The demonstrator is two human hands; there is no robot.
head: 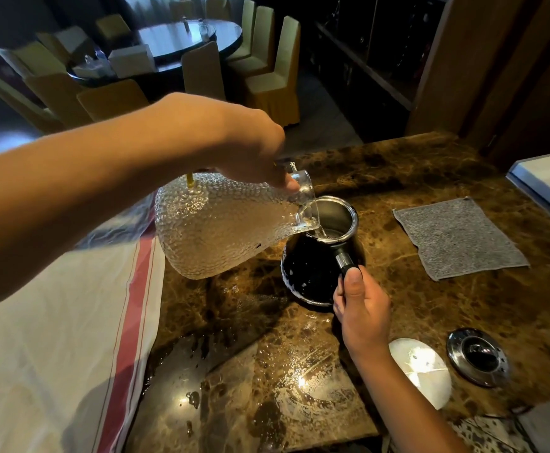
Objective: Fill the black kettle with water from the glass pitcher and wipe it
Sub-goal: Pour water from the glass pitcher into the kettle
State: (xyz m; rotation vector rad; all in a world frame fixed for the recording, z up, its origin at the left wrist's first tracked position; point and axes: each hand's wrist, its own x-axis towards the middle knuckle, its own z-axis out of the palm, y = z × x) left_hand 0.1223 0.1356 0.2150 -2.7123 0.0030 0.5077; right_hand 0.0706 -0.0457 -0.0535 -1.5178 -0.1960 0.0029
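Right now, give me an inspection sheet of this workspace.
Surface: brown marble counter, wet patches near the front edge.
Job's things: glass pitcher tilted, pouring into the open black kettle; grey cloth lies flat to the right.
Clutter: round metal lid, metal disc, striped white cloth.
Hands: left hand grips the pitcher's neck; right hand holds the kettle's handle.
Cables: nothing seen.
Surroundings: dining table with covered chairs behind.

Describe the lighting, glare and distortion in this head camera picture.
Head view: dim room behind, brighter near; lamp glare speckles the wet marble counter; wide-angle lens swells the left forearm and bends edges; the glass pitcher glints; the black kettle body reads nearly featureless.
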